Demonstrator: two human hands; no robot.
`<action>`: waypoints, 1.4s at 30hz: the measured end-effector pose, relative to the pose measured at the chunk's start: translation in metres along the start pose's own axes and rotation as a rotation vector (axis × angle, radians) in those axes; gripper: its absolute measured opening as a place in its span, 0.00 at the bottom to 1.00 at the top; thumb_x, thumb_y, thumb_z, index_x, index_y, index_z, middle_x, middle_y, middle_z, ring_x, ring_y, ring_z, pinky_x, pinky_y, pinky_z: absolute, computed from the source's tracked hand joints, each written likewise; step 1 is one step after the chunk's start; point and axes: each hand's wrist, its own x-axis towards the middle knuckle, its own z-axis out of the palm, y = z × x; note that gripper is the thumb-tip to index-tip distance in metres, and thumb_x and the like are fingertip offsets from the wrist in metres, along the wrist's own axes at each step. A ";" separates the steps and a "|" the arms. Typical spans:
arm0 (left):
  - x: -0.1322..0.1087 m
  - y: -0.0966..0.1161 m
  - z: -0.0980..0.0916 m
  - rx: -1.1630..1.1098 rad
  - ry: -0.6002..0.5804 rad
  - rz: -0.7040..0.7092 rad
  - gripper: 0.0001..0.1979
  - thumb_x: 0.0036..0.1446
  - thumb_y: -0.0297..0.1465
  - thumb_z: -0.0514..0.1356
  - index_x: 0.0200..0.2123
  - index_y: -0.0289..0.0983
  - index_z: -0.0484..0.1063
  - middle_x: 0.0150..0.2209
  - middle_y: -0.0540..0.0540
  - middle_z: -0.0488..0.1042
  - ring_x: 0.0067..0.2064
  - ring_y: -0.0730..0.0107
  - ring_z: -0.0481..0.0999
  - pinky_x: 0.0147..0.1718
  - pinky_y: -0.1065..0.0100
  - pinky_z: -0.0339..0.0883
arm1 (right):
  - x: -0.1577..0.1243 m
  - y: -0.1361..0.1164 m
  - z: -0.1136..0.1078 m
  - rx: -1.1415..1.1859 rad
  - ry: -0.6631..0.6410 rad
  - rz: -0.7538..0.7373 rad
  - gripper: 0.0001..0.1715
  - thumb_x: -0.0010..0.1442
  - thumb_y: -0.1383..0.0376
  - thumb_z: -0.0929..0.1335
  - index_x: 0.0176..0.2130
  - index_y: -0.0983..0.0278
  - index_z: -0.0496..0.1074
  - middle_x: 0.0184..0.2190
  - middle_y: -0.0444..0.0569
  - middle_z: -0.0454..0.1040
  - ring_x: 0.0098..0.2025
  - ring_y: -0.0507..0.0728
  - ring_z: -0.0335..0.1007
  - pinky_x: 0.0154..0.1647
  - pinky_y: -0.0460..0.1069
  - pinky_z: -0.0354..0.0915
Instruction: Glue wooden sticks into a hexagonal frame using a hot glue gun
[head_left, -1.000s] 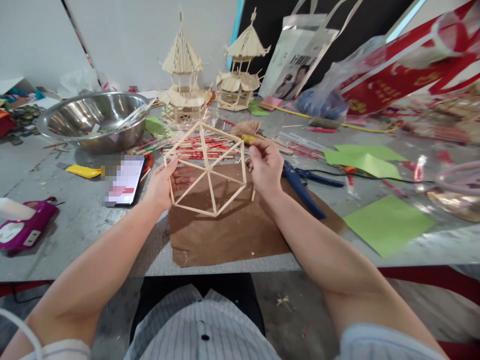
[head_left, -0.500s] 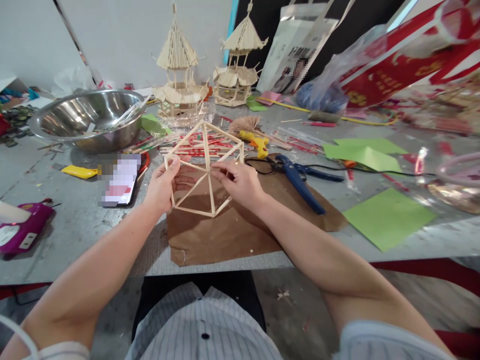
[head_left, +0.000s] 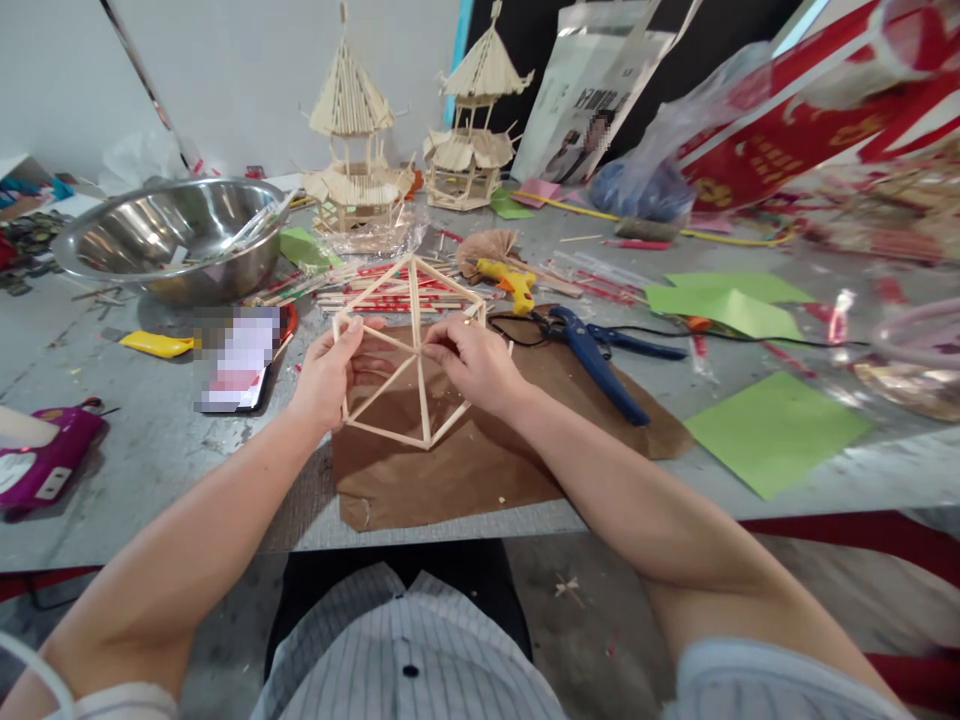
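Note:
A hexagonal frame of thin wooden sticks (head_left: 397, 300) with spokes to its centre is held tilted above a brown paper sheet (head_left: 465, 470). My left hand (head_left: 330, 375) grips its left corner between thumb and fingers. My right hand (head_left: 472, 365) is closed in a pinch at the centre joint where the spokes meet. A yellow glue gun (head_left: 510, 282) lies just behind the frame, apart from both hands.
Blue pliers (head_left: 596, 360) and a black cord lie right of the paper. A phone (head_left: 236, 358) and steel bowl (head_left: 169, 240) are at the left, a purple device (head_left: 41, 460) at the far left. Two stick pagodas (head_left: 352, 150) stand behind. Green paper sheets (head_left: 776, 430) lie at the right.
My right hand left the frame's right corner, where it held the glue gun, and moved to the centre joint. The glue gun now lies on the table. The left hand kept its grip.

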 end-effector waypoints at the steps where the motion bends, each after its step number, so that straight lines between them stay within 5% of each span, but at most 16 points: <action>1: 0.000 0.000 0.000 -0.001 -0.004 -0.002 0.16 0.56 0.38 0.56 0.46 0.38 0.72 0.33 0.45 0.79 0.36 0.64 0.79 0.33 0.65 0.74 | 0.000 0.000 0.000 -0.021 -0.008 -0.004 0.09 0.60 0.63 0.62 0.32 0.61 0.69 0.32 0.47 0.73 0.33 0.54 0.67 0.33 0.48 0.59; 15: 0.005 0.000 -0.002 -0.048 0.010 -0.093 0.18 0.58 0.39 0.53 0.47 0.36 0.71 0.32 0.44 0.78 0.32 0.66 0.79 0.28 0.68 0.73 | -0.006 0.001 0.010 -0.358 0.082 -0.120 0.18 0.64 0.57 0.57 0.36 0.62 0.70 0.33 0.50 0.76 0.28 0.54 0.68 0.28 0.48 0.54; 25: 0.009 0.000 -0.008 -0.029 0.042 -0.043 0.18 0.58 0.40 0.53 0.45 0.34 0.70 0.31 0.44 0.78 0.26 0.70 0.77 0.24 0.70 0.71 | -0.005 0.003 0.009 -0.262 0.063 -0.105 0.19 0.64 0.63 0.58 0.48 0.61 0.72 0.42 0.48 0.77 0.40 0.54 0.73 0.34 0.45 0.63; 42: 0.009 -0.005 -0.006 0.006 0.020 -0.052 0.17 0.57 0.40 0.54 0.44 0.35 0.71 0.31 0.44 0.77 0.29 0.69 0.77 0.23 0.71 0.70 | -0.008 0.002 0.009 -0.468 0.108 -0.212 0.22 0.64 0.61 0.57 0.34 0.64 0.76 0.24 0.49 0.77 0.24 0.51 0.69 0.24 0.47 0.52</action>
